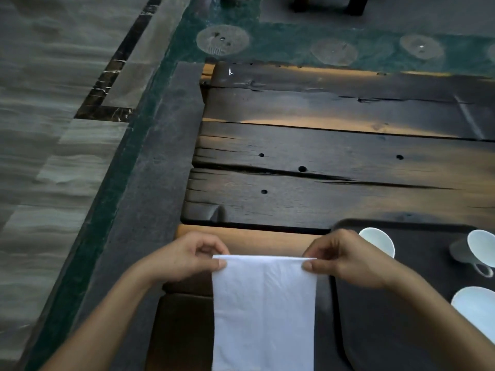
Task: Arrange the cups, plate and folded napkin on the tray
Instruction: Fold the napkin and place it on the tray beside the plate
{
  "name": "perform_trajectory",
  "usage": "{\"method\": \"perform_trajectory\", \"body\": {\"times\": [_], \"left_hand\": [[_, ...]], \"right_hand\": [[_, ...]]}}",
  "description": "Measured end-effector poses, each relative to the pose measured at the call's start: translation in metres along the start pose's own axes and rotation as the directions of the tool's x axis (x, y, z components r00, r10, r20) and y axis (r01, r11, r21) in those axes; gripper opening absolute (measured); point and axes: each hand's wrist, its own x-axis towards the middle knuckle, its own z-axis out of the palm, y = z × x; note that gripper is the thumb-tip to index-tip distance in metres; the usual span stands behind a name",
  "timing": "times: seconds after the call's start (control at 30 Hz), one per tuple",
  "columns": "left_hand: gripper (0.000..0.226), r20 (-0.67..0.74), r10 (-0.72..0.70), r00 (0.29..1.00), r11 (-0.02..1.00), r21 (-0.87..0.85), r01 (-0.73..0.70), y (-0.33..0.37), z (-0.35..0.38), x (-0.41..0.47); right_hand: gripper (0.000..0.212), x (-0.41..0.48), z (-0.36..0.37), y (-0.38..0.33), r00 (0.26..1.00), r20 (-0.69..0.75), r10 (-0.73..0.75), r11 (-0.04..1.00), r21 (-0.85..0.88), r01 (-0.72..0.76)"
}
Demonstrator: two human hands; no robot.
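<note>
The left hand [187, 259] pinches the upper left corner of the napkin [263, 311] between thumb and curled fingers. The right hand [345, 259] pinches the upper right corner the same way. Both hands are level, and the upper edge of the napkin runs taut and straight between them.

The napkin is white and forms a tall rectangle with a faint vertical crease near its centre. It extends from the hands down past the lower edge of the view. It lies over the near left part of the tabletop [321, 183], just beside the left rim of the tray [388, 317]. Whether its lower part rests on the tabletop cannot be told.

The tray is dark with rounded corners and occupies the near right part of the tabletop. It carries three white items:
- First cup [379, 241]: at the far left corner of the tray, partly hidden behind the right hand.
- Second cup [479, 253]: near the far right side of the tray, handle pointing toward the near edge.
- Plate [476, 309]: nearer than the second cup, cut off by the right edge of the view.

The tabletop consists of dark, cracked wooden planks. Pale tiled floor [40, 129] lies beyond its left edge.
</note>
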Motion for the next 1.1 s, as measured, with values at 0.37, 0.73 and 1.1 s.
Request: {"method": "perform_trajectory", "body": {"times": [0.37,0.73,1.1], "left_hand": [[0.008,-0.387,-0.069,0.919,0.862,0.442,0.250,-0.058,-0.017,0.143],[0.049,-0.442,0.445,0.779,0.553,0.819,0.149,-0.090,0.023,0.164],[0.068,-0.383,0.223,0.896,0.496,0.836,0.233,-0.132,0.066,0.157]], "right_hand": [[0.014,0.152,0.025,0.067,0.915,-0.365,0.174,0.953,-0.171,-0.249],[0.051,0.182,0.089,0.088,0.677,-0.730,-0.094,0.905,-0.347,-0.247],[0.081,0.163,0.147,0.099,0.828,-0.554,0.083,0.788,-0.472,-0.395]]}}
